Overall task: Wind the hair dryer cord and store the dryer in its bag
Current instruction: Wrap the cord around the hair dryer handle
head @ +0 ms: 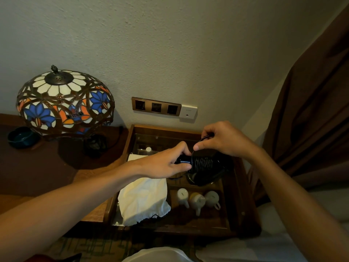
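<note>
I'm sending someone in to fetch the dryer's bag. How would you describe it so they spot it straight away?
Start at the stained-glass lamp and look right to the open wooden drawer beneath the wall sockets. The bag lies crumpled in its left side, beside three small white cups. It is the only soft white cloth there, with a dark drawstring at its gathered mouth.

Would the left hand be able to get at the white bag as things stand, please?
Probably not yet: the left hand is gripping the hair dryer. The white bag lies uncovered right below it.
</note>
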